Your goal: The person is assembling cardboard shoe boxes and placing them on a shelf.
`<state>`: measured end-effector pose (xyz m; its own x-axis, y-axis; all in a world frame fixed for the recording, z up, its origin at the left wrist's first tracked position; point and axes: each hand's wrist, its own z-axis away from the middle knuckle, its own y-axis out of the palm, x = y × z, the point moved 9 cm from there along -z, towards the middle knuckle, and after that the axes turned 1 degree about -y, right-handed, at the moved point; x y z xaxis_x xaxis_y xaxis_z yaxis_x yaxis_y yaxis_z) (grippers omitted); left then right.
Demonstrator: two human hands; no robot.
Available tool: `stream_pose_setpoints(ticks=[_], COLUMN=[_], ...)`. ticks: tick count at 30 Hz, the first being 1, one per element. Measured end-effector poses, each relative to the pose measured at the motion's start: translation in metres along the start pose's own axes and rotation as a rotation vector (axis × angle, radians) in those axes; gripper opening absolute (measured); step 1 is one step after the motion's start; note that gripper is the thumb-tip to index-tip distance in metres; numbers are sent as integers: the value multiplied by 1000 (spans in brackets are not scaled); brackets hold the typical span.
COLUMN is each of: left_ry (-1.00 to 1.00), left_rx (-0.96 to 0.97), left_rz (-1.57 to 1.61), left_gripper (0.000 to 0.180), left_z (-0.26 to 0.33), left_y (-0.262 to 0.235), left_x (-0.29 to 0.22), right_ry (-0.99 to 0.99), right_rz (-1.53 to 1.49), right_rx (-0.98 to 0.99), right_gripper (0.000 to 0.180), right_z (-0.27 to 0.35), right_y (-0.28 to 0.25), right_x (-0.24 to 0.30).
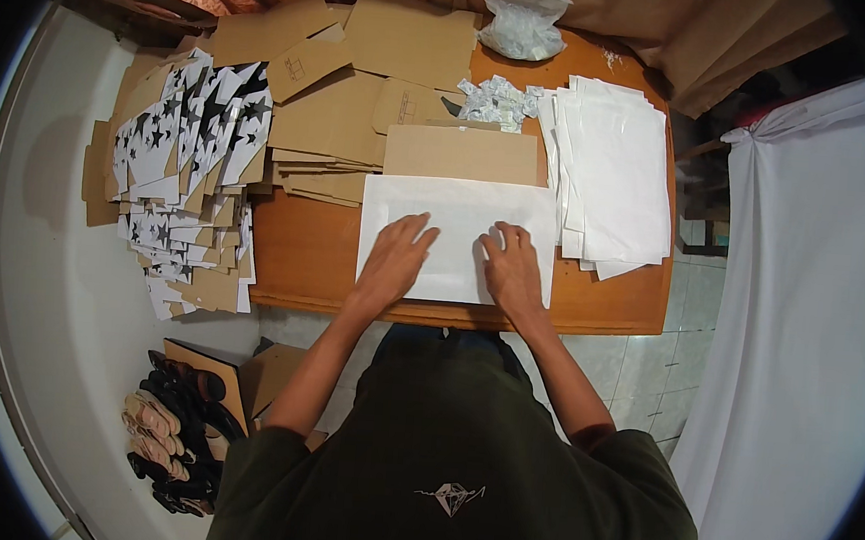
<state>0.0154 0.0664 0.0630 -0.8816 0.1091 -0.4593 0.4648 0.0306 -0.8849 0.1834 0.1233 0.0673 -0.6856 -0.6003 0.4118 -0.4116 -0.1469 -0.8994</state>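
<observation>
A white sheet of paper (453,266) lies in front of me at the table's near edge. My left hand (396,255) rests on its left part, fingers loosely spread and pointing away from me. On the right part lies my right hand (513,268), its fingers apart too. Neither hand grips anything. Just beyond the sheet, and partly covered by it, is a flat brown cardboard piece (466,155). To the right, a stack of white paper sheets (615,172) almost touches the sheet under my hands.
Flat cardboard pieces (328,112) are piled at the back left of the wooden table (304,246). Star-patterned cut pieces (191,143) heap up at far left. Small white packets (499,102) lie near a plastic bag (523,21). Shoes (156,426) stand on the floor at lower left.
</observation>
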Motion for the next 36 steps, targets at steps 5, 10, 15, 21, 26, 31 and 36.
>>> stream_pose_setpoints(ticks=[5, 10, 15, 21, 26, 31, 36], left_ry=[105, 39, -72, -63, -107, -112, -86], left_rx=[202, 286, 453, 561, 623, 634, 575], left_rz=[-72, -125, -54, -185, -285, -287, -317], left_gripper=[64, 72, 86, 105, 116, 120, 99], left_z=[-8, -7, -16, -29, -25, -23, -22], left_y=[41, 69, 96, 115, 125, 125, 122], left_x=[-4, 19, 37, 40, 44, 43, 38], right_ry=[-28, 64, 160, 265, 271, 188, 197], right_rz=[126, 160, 180, 225, 252, 401, 292], right_rx=[143, 201, 316, 503, 652, 706, 715], right_gripper=[45, 47, 61, 68, 74, 74, 67], right_z=[8, 3, 4, 15, 3, 3, 4], right_y=[61, 91, 104, 151, 147, 144, 147], right_x=[-5, -17, -34, -68, -55, -51, -55])
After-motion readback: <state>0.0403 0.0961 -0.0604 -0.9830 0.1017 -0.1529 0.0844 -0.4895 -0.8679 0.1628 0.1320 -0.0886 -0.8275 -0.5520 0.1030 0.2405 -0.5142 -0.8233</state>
